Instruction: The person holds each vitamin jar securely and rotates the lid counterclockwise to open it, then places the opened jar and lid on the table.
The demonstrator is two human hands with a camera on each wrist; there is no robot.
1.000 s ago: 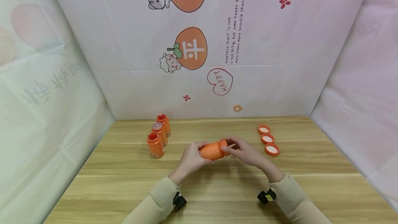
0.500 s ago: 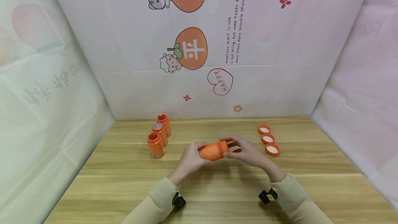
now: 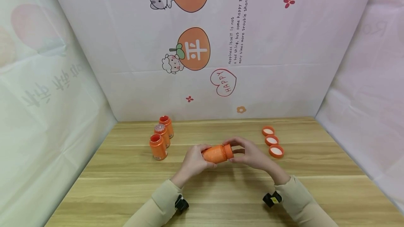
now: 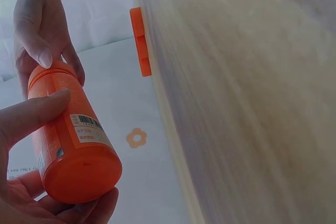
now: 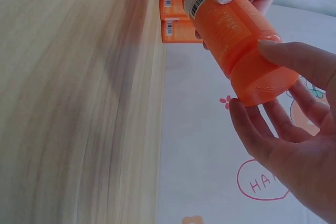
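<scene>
An orange bottle (image 3: pixel 216 153) lies tilted on its side between the two hands, raised over the table. My left hand (image 3: pixel 194 162) grips its body from the base end, thumb on one side and fingers underneath. The orange screw cap (image 3: pixel 228 151) is on the bottle's neck, pointing right. Around that cap my right hand (image 3: pixel 249 154) pinches with thumb and fingertips, the palm standing off its top. In the left wrist view a label with a barcode (image 4: pixel 88 121) shows near the bottle's base. The right wrist view shows the cap (image 5: pixel 262 80) between thumb and fingertips.
Several orange things stand on the wooden table (image 3: pixel 217 192): three uncapped bottles (image 3: pixel 158 147) in a row at the left, one with a silvery seal over its mouth. Three orange caps (image 3: pixel 276 151) lie inside-up at the right. A printed white cloth (image 3: pixel 139 90) rises behind.
The right hand's fingers have shifted their hold around the cap, spreading and then turning it slightly. The left hand and the bottle stay nearly in place.
</scene>
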